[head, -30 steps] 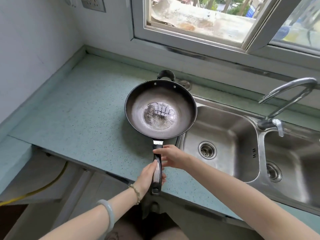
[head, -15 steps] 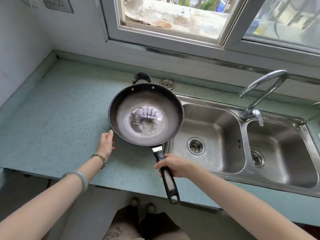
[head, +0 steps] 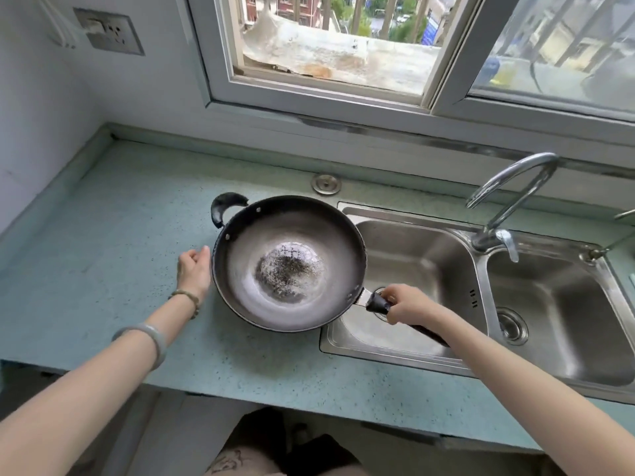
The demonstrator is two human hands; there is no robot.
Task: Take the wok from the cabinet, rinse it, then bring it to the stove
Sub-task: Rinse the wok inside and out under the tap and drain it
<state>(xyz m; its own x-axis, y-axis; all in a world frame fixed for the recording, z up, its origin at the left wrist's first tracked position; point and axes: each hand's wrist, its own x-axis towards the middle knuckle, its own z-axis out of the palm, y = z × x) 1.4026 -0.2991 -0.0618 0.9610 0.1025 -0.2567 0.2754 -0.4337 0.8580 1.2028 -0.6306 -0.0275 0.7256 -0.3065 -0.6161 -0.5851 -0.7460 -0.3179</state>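
Observation:
A dark round wok (head: 288, 262) with a worn grey bowl and a small loop handle at its far left hovers over the counter's edge and the left rim of the sink. My right hand (head: 407, 304) grips its long black handle, which points right and toward me over the left basin (head: 422, 262). My left hand (head: 193, 271) rests beside the wok's left rim with loosely curled fingers, holding nothing; whether it touches the rim I cannot tell.
A pale green speckled counter (head: 103, 269) runs left of a double steel sink. The right basin (head: 556, 310) lies beyond a curved chrome faucet (head: 508, 201). A window sits behind, a wall socket (head: 110, 32) upper left, a round metal cap (head: 326, 183) by the back edge.
The wok has swung right so its handle now hangs over the left basin. My left hand let go of the handle a second ago and stays by the wok's left rim.

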